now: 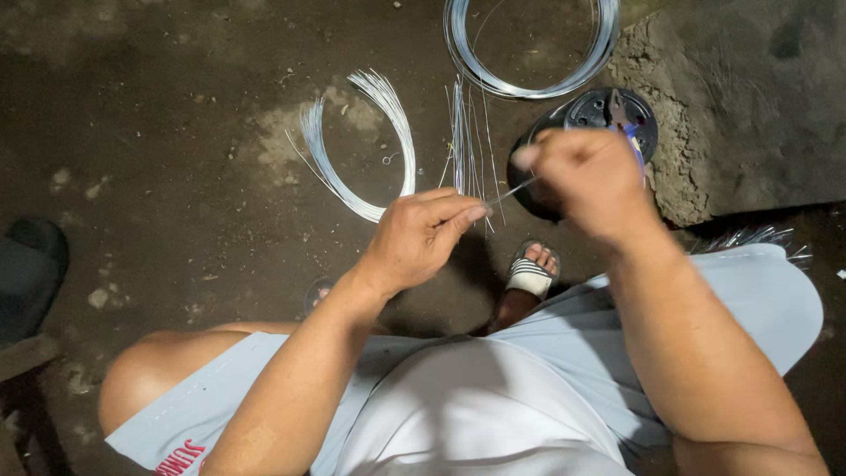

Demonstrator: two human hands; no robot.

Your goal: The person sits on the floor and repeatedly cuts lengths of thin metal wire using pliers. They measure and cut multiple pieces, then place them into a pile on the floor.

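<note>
My left hand pinches one end of a short thin piece of wire between thumb and fingertips. My right hand is closed around a tool with a blue handle, likely pliers, which meets the wire's other end; the tool's jaws are hidden by my fingers. Both hands hover above the dark dirt floor, in front of my knees.
A curved bundle of cut wires and a straight bunch of wire pieces lie on the floor. A large wire coil sits at the top. A black round dish holds small tools. My sandalled foot is below.
</note>
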